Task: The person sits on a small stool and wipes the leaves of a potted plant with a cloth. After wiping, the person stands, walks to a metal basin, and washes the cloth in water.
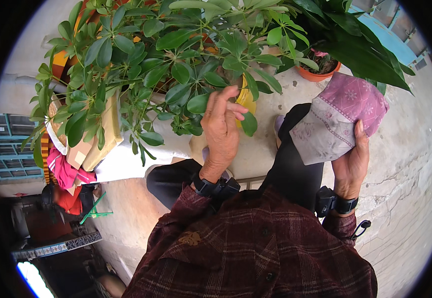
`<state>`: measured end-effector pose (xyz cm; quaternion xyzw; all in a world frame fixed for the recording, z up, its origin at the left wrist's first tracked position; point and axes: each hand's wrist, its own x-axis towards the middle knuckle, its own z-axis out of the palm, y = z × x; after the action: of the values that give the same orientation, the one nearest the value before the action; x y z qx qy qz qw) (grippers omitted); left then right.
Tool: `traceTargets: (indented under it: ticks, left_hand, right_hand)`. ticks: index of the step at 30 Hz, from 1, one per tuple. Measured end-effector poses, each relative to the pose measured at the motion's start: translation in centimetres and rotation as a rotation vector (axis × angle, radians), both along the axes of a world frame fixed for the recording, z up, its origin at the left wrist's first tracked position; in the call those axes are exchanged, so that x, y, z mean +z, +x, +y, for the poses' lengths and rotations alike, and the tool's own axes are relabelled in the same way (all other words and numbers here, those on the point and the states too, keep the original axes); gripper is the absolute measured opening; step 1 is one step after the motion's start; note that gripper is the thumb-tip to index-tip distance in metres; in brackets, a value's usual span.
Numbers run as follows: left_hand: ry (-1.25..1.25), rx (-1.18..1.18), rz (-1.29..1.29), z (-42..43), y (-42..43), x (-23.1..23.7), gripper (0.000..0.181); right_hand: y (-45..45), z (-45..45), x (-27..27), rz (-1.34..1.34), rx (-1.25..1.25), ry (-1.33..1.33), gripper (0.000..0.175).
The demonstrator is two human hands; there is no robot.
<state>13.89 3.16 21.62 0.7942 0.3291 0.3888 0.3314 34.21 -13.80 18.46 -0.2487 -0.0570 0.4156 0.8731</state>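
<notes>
A folded cloth [335,119], pink on one half and pale grey with a floral print on the other, is held in my right hand [352,160]. My thumb presses on its near side, and the fingers are mostly hidden behind it. My left hand [221,130] is raised among the lower leaves of a leafy schefflera plant [178,70], its fingers bent and apart. One green leaf [199,103] lies right beside the fingers and another leaf [249,124] hangs just past the fingertips. Whether the hand touches either leaf I cannot tell.
Behind the leaves shows a yellow pot [246,98]. An orange flowerpot [319,73] stands on the concrete floor [398,149] beneath large dark leaves [357,48]. To the left are a cardboard box [104,138], a white cover [137,152] and pink cloth [63,167].
</notes>
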Motion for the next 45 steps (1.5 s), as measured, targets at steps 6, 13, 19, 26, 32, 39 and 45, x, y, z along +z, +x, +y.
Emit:
traceTargets:
  ticks: [6,13,19,26,32,39,45]
  left_hand:
    - [-0.401,-0.032,-0.081,3.2,3.2,0.5,0.051]
    - [-0.627,-0.131,-0.304,5.5,2.4,0.2,0.031]
    - [-0.699,-0.355,-0.628,5.2,-0.7,-0.5,0.023]
    - [-0.854,-0.41,-0.738,6.1,-1.9,-0.3,0.024]
    - [-0.972,-0.471,-0.644,7.4,-2.6,0.5,0.021]
    - [-1.216,-0.618,-0.522,9.8,-3.9,1.2,0.028]
    - [-1.254,-0.613,-0.663,10.1,-5.4,1.0,0.042]
  right_hand:
    - [-0.9,0.6,0.5,0.021,0.013,0.154,0.041]
    - [-1.8,0.2,0.4,-0.108,-0.022,-0.031,0.04]
    - [-1.8,3.2,-0.3,-0.362,-0.038,-0.361,0.033]
    - [-3.4,9.8,2.8,-1.416,-0.236,-0.281,0.059]
    - [-6.0,14.4,4.0,-1.748,-0.321,-0.335,0.06]
    - [-6.2,15.8,2.3,-1.809,-0.295,-0.294,0.057]
    - [-5.2,16.2,-2.0,-1.817,-0.12,-0.456,0.058]
